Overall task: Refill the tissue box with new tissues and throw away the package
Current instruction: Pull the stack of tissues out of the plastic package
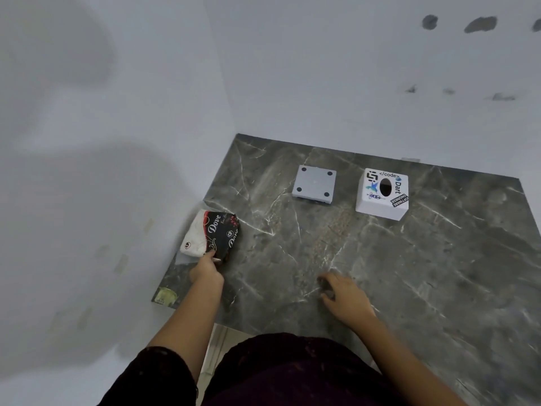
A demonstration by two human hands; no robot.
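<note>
Black-and-white Dove tissue package [211, 233] sits at the grey marble table's [409, 273] left edge, pinched by the left hand [206, 271]. Right hand [345, 297] rests loosely curled, empty. White stickered cube tissue box [381, 194] stands beside its grey square base plate [314, 184] with 4 dark pads.

The light is soft and even, fairly dim, with a cool grey cast. Broad, blurry shadows spread over the white wall [73, 142] on the left, so the light seems to come from behind and to the right. The dark marble bench [380, 273] shows a faint sheen but no hard glare. The wide lens bends the bench edges and stretches the corners. Dark smudges on the far wall look soft, and the right hand [345, 297] is slightly blurred.
</note>
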